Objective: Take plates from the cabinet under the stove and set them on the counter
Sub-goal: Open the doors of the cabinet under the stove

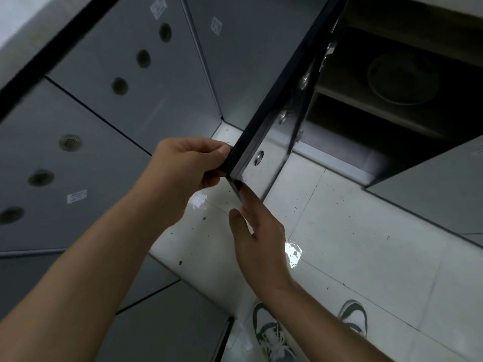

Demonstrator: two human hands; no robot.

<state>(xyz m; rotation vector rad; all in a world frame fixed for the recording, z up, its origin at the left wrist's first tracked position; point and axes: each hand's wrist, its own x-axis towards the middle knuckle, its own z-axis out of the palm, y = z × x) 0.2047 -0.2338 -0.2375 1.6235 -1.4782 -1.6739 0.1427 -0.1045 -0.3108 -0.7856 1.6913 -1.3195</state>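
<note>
An open cabinet point(347, 105) at the upper right shows a dark shelf with a round plate point(403, 78) lying on it. Its door point(264, 155) swings out towards me, seen edge-on, with a black edge and a shiny steel inner face. My left hand point(188, 165) is closed on the door's lower corner, thumb on the black edge. My right hand point(257, 231) is just below, fingers straight and together, fingertips touching the door's bottom edge.
Grey steel cabinet fronts point(109, 121) with round holes and small labels fill the left side. The floor point(352, 244) is pale tile with dark specks and bright glare. My two sneakers point(271, 333) stand on it at the bottom.
</note>
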